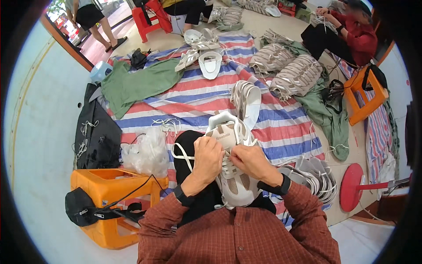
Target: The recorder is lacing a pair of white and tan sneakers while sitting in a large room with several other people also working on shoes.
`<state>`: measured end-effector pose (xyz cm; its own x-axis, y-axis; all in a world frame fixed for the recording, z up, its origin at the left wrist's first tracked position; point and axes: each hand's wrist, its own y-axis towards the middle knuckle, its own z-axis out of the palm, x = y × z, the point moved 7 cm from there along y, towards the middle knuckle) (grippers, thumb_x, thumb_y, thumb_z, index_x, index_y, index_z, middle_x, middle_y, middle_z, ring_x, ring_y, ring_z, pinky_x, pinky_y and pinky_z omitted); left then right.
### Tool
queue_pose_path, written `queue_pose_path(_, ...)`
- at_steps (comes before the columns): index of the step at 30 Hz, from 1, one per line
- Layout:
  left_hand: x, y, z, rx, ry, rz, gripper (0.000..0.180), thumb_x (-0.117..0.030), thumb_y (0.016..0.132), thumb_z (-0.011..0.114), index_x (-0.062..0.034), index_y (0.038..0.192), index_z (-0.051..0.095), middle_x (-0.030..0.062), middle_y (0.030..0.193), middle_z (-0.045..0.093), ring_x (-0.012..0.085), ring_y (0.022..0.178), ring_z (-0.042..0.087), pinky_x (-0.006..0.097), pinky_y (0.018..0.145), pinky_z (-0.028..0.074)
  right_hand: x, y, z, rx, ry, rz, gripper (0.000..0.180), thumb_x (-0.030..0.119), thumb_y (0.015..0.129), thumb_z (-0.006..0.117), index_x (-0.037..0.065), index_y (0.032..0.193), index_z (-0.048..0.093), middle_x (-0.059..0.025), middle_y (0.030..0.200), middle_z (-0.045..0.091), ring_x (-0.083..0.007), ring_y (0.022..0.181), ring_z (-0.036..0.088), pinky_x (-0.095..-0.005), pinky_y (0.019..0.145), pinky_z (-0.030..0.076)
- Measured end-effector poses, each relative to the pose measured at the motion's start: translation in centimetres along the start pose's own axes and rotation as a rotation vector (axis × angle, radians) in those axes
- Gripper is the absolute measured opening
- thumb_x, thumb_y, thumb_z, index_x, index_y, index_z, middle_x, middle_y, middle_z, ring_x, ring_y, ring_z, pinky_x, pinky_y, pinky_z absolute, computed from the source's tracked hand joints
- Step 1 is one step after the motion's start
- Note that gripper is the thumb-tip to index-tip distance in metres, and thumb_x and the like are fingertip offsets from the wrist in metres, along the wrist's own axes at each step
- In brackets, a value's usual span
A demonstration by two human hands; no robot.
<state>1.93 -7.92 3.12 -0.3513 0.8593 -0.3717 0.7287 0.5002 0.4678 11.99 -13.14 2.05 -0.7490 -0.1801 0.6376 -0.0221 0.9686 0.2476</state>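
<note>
A beige and white sneaker (pixel 238 193) rests on my lap, its toe toward me and its tan tongue pointing away. My left hand (pixel 208 159) is closed at the left side of the lacing, and a loop of off-white shoelace (pixel 178 152) runs out beside it. On the other side my right hand (pixel 254 162) pinches the lace over the shoe's middle, fingertips close to the left hand's. The fingers partly hide the upper eyelets. Lower down, several rows of lace cross the shoe.
A striped tarp (pixel 193 94) covers the floor ahead, bearing stacked shoe uppers (pixel 296 75) and a green cloth (pixel 140 83). An orange stool (pixel 105 185) with a black pouch stands at left, beside a clear plastic bag (pixel 147 152). Another person (pixel 356 37) sits far right, holding a shoe.
</note>
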Motion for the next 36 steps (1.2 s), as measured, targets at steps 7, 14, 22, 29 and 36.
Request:
queue_pose_path(7,0.3,-0.7,-0.7,-0.002,-0.146,0.011,0.014,-0.003,0.07,0.062,-0.0033,0.083,0.056,0.0108,0.081,0.05,0.0291,0.088,0.048,0.04,0.081,0.037,-1.0,0.5,-2.4,-0.142,0.168,-0.026,0.009,0.011,0.076,0.062,0.003,0.081,0.061,-0.0122,0.074,0.056,-0.0297,0.067,0.056,-0.038,0.059,0.045)
queue_pose_path(14,0.6,-0.4,-0.5,-0.139,-0.257,-0.044,0.02,0.005,0.066,0.061,-0.002,0.084,0.055,0.0139,0.08,0.052,0.0331,0.084,0.052,0.041,0.079,0.041,-1.9,0.5,-1.1,-0.112,0.2,-0.006,0.01,0.009,0.076,0.062,0.003,0.084,0.061,-0.0121,0.075,0.056,-0.0294,0.068,0.057,-0.0378,0.06,0.045)
queue_pose_path(22,-0.3,0.1,-0.7,-0.142,-0.256,0.015,0.023,0.009,0.064,0.061,-0.002,0.082,0.054,0.0134,0.081,0.054,0.0328,0.087,0.054,0.04,0.079,0.042,-0.1,1.3,-1.2,-0.075,-0.026,-0.23,0.009,0.006,0.072,0.064,0.003,0.076,0.056,-0.0095,0.07,0.053,-0.0284,0.063,0.056,-0.0366,0.055,0.046)
queue_pose_path(29,-0.1,-0.1,-2.2,-0.058,0.0,0.026,0.018,0.001,0.065,0.061,-0.0038,0.081,0.054,0.0108,0.08,0.054,0.0276,0.087,0.051,0.037,0.076,0.04,-0.8,1.2,-5.8,-0.297,-0.338,-0.362,0.015,0.007,0.063,0.063,0.007,0.068,0.049,-0.0072,0.067,0.049,-0.0248,0.058,0.053,-0.0344,0.048,0.042)
queue_pose_path(36,0.6,-0.7,0.2,0.189,0.207,-0.022,0.009,-0.007,0.069,0.057,-0.0035,0.077,0.055,0.0115,0.079,0.057,0.0268,0.086,0.051,0.038,0.073,0.04,-3.4,1.2,-10.8,-0.498,-0.586,-0.019,0.021,0.009,0.06,0.067,0.007,0.076,0.053,-0.0099,0.085,0.052,-0.0272,0.086,0.053,-0.0398,0.071,0.044)
